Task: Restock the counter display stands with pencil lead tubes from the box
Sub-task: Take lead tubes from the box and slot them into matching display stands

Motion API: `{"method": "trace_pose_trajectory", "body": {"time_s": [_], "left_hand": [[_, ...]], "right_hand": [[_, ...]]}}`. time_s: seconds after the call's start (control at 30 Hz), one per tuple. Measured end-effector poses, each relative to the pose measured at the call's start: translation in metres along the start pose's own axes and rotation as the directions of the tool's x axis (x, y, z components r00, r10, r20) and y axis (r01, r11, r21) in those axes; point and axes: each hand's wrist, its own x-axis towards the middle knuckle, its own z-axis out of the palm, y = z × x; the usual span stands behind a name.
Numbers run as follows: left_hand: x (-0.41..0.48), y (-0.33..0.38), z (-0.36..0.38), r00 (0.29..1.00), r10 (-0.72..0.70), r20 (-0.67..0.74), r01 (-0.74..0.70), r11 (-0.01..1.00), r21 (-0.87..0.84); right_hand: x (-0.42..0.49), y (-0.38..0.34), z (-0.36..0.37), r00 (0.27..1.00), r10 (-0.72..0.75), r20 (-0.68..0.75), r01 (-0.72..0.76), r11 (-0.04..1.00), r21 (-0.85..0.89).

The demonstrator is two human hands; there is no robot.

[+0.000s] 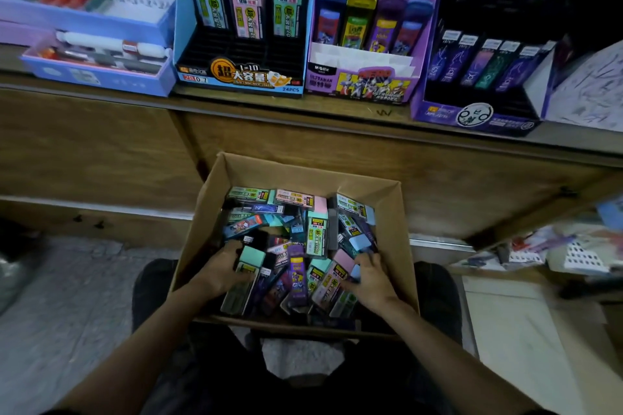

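Observation:
An open cardboard box [392,212] sits on my lap, full of mixed pencil lead tubes. My left hand [220,271] grips a mint-capped tube [244,280] at the box's left side. My right hand [371,280] reaches among the tubes at the right, fingers curled on a pink-capped tube [332,281]. On the counter above stand three displays: a blue stand [236,77] holding blue, pink and mint tubes, a purple Ultraman stand [360,84] with several tubes, and a dark purple stand [472,114] with a row of dark tubes.
A lilac pen display [84,20] and a blue tray of pens [97,74] occupy the counter's left. A white patterned box [590,91] stands at far right. The wooden counter front [101,145] rises right behind the box. Cluttered packets lie on a low shelf at right [553,249].

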Motion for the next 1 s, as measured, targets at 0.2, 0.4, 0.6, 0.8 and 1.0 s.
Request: {"method": "trace_pose_trajectory", "body": {"time_s": [0.2, 0.4, 0.6, 0.8, 1.0], "left_hand": [[0.006, 0.002, 0.006, 0.994, -0.105, -0.009, 0.105, 0.987, 0.121], [0.005, -0.001, 0.008, 0.996, -0.085, 0.026, 0.084, 0.995, 0.063], [-0.001, 0.003, 0.010, 0.999, -0.033, -0.004, 0.033, 0.990, 0.140], [-0.005, 0.013, 0.006, 0.995, 0.093, -0.022, -0.093, 0.995, -0.022], [-0.016, 0.035, 0.003, 0.986, 0.164, 0.023, -0.145, 0.926, -0.348]], "right_hand": [[0.002, -0.001, 0.002, 1.000, 0.018, -0.003, -0.018, 1.000, -0.004], [0.003, -0.001, 0.000, 1.000, -0.016, 0.024, 0.015, 1.000, 0.019], [0.000, -0.006, 0.000, 0.993, -0.109, 0.044, 0.095, 0.963, 0.253], [-0.003, -0.010, -0.013, 0.980, -0.124, 0.154, 0.034, 0.871, 0.490], [-0.004, -0.032, -0.020, 0.971, -0.168, 0.171, 0.018, 0.762, 0.647]]}}
